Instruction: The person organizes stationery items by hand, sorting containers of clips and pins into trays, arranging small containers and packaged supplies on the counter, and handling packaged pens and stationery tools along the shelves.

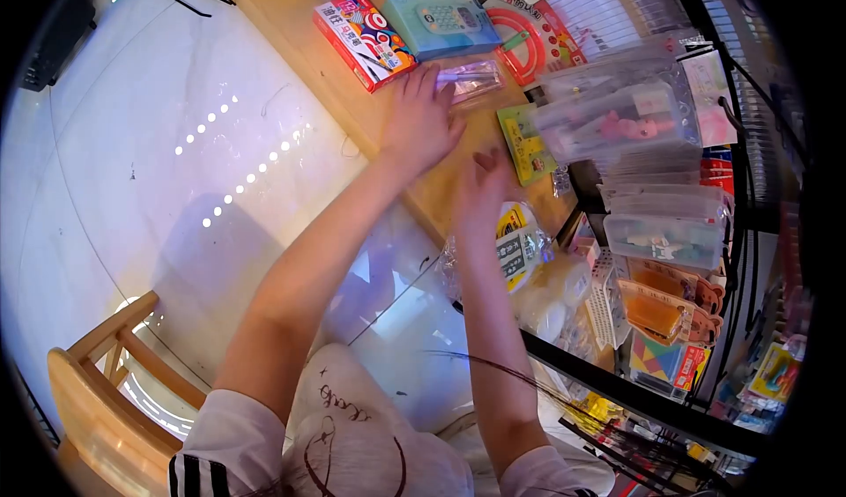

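My left hand (421, 122) lies at the table's edge with its fingers stretched forward and the thumb apart. Its fingertips rest at the near end of a clear packet (476, 81) with pens in it, beside the corner of a red and white marker box (366, 40). Whether they press on the packet is unclear. My right hand (483, 184) hovers to the right, blurred, its fingers partly smeared by motion. Close to it lies a yellow-green card pack (526, 144). Behind the packet sits a light blue box (442, 25) with a device pictured on it.
Along the table's right side are a red round-patterned pack (532, 37), clear pencil pouches (617, 122) and a wrapped yellow-labelled pack (513, 241). A black rack rail (634, 409) runs lower right. A wooden chair (110, 382) stands at lower left on the white floor.
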`<state>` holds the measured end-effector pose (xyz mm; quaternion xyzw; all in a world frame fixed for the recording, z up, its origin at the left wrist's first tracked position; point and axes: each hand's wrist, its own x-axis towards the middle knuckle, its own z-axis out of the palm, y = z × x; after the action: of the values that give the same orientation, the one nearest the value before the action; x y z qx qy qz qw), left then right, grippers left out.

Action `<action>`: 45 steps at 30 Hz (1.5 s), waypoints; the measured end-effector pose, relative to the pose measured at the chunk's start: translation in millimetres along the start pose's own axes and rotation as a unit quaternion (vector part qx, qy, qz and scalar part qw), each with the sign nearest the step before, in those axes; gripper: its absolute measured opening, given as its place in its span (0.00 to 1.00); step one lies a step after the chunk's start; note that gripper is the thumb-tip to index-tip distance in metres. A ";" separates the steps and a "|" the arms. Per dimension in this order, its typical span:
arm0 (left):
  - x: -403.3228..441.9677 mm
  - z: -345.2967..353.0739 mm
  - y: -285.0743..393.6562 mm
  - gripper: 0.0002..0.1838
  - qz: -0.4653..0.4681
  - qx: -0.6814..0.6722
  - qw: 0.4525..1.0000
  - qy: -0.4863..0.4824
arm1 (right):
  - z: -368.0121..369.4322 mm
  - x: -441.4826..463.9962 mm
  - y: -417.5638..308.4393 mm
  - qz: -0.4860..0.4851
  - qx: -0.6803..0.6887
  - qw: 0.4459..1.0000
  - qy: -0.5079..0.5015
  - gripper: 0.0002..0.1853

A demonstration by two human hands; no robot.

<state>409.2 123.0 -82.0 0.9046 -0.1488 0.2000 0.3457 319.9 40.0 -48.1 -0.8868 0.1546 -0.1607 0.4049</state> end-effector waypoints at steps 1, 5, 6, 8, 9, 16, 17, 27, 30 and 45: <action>2.2 0.9 -1.5 0.22 -0.005 -0.006 1.000 -0.015 | 15.5 23.0 16.4 0.032 -0.018 0.999 0.008 0.24; -2.3 -0.3 -2.5 0.20 0.021 0.005 1.000 -0.019 | 29.3 88.9 8.9 0.117 -0.139 0.978 -0.102 0.30; -3.3 -1.7 -0.9 0.20 0.020 -0.013 1.000 -0.016 | 30.7 102.0 5.3 0.174 -0.124 0.964 -0.156 0.32; -5.3 -1.3 0.8 0.20 0.019 -0.050 0.999 -0.006 | 44.4 127.3 20.5 0.135 -0.193 0.959 -0.159 0.32; -6.9 -0.4 1.5 0.20 0.019 -0.068 0.997 0.002 | 45.3 126.0 14.3 0.138 -0.215 0.954 -0.154 0.32; -41.9 -19.0 19.9 0.17 -0.051 -0.126 0.990 -0.022 | 49.8 119.4 -1.9 0.156 -0.340 0.914 -0.158 0.32; -49.3 -23.4 21.7 0.17 -0.038 -0.141 0.989 -0.018 | 47.2 117.5 2.6 0.105 -0.389 0.897 -0.181 0.32; -58.6 -13.9 14.0 0.14 -0.214 -0.417 0.879 0.092 | 35.1 79.0 -33.2 0.118 -0.358 0.917 -0.133 0.27; -8.3 -21.6 0.6 0.14 -0.369 -0.604 0.705 -0.040 | 33.2 84.0 -39.9 0.164 -0.356 0.905 -0.163 0.26; -18.4 -37.1 12.0 0.13 -0.243 -0.262 0.912 -0.200 | 6.2 7.1 -5.3 -0.054 -0.299 0.936 -0.179 0.22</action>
<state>378.6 142.2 -58.5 0.8106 -0.0373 -0.1212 0.5717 329.5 44.5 -46.8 -0.9880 0.0717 0.0328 0.1329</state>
